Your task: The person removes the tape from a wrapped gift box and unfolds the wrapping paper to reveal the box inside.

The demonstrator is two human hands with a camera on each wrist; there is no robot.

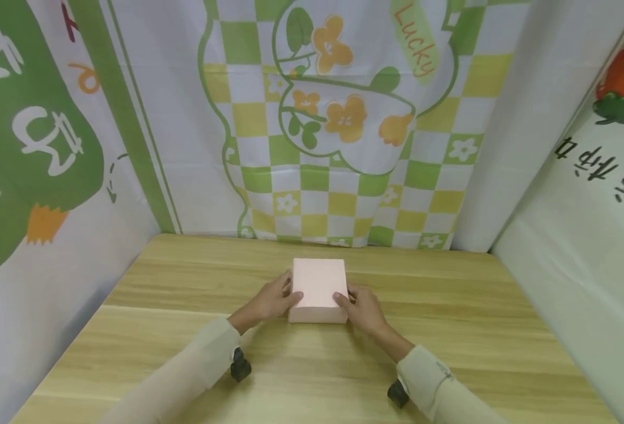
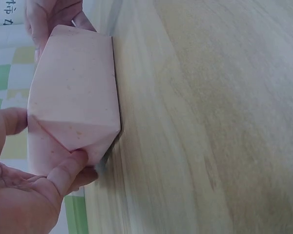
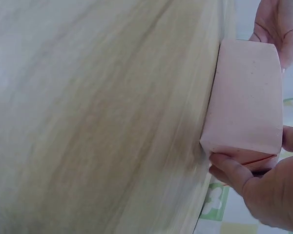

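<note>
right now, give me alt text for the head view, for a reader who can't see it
A person's left hand and right hand hold a pink box from both sides on a wooden table. Behind hangs a checked cloth with orange flowers.

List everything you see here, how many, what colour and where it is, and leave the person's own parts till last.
Wooden tabletop: one, light brown, across the bottom of the head view
Box: one, pale pink, on the tabletop, towards its back edge
Back cloth: one, white with green, yellow and orange prints, behind the tabletop
Left covering: one, white with green and orange prints, along the left side
Right covering: one, white with red, green and black prints, along the right side
Black devices: two, black, one by each sleeve cuff
Sleeves: two, cream, along both forearms
Left hand: one, bare, gripping the box's left side
Right hand: one, bare, gripping its right side
</note>
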